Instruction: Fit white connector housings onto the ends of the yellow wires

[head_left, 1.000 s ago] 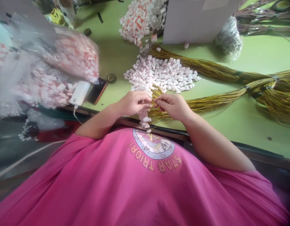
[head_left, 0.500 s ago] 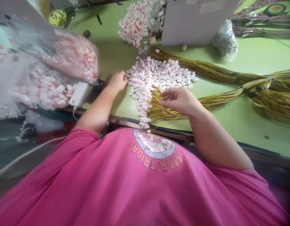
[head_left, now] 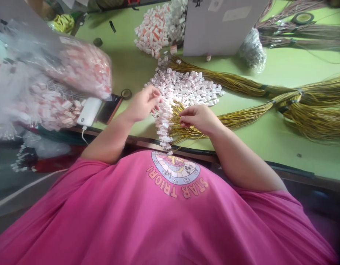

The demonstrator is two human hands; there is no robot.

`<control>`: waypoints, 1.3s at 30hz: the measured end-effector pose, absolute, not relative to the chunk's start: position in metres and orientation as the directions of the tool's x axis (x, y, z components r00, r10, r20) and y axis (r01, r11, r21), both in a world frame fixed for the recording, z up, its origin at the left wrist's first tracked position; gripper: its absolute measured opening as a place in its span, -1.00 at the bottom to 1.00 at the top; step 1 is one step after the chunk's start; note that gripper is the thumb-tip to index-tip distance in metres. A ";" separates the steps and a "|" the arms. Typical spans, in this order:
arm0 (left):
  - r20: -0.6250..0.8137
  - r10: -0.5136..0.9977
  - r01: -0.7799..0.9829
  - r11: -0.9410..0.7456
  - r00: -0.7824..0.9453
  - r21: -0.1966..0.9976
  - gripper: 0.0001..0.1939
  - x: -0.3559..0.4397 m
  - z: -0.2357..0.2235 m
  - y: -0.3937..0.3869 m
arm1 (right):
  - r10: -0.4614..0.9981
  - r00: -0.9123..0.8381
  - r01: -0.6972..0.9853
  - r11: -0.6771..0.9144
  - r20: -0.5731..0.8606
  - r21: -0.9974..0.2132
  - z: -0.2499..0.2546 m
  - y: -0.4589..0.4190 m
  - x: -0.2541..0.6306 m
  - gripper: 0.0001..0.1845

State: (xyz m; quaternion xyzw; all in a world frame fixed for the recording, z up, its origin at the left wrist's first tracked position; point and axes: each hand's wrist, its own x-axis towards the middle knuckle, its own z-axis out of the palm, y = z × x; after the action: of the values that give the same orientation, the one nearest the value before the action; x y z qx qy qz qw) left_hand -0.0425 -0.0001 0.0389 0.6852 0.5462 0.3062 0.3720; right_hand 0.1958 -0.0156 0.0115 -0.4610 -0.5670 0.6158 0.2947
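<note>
We saw both hands close to the near edge of the green worktop [head_left: 269, 145], at the middle of its length. The left hand [head_left: 142, 105] was half curled, thumb and fingers narrowly apart; we could not tell whether it pinched anything small. Its fingertips overlapped the left border of the heap of white connectors [head_left: 190, 87], which spread away from us toward the far edge. The right hand [head_left: 200, 118] lay over the fanned yellow wires [head_left: 177, 129], its thumb and forefinger close together, and we could not make out whether a strand was between them. Between the two hands, a strip of connectors [head_left: 163, 127] ran along the wires' left ends down to the near edge. From under the right hand, the wires stretched toward the worktop's right side. Left of the left hand, near that same near edge, lay a phone [head_left: 110, 110] and a white box [head_left: 89, 111].
</note>
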 end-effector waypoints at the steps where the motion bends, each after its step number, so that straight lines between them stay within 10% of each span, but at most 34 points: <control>1: 0.000 0.957 0.435 -0.131 0.289 0.891 -0.87 -0.033 0.041 -0.011 | 0.888 -0.402 0.159 -0.173 -0.224 -0.972 0.011 -0.016 0.195 -0.83; 14: -0.149 0.909 0.260 0.047 0.388 0.964 -0.76 -0.015 0.040 -0.035 | 0.884 -0.379 0.422 0.428 0.273 -0.799 0.020 -0.040 0.184 -0.81; 30: -0.125 0.955 0.274 0.049 0.269 0.960 -0.82 -0.006 0.032 -0.037 | 0.851 -0.444 0.553 0.506 0.280 -0.662 0.022 -0.041 0.187 -0.80; 39: 0.159 0.910 0.461 -0.338 0.384 0.821 -0.89 -0.003 0.040 -0.046 | 0.842 -0.469 0.564 0.517 0.266 -0.644 0.023 -0.045 0.183 -0.78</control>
State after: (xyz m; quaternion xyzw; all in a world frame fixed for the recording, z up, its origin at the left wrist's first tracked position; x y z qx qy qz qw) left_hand -0.0029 -0.0456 0.0395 0.7534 0.4548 0.3182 0.3527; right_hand 0.1830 -0.0453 0.0232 -0.4275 -0.8221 0.2421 0.2877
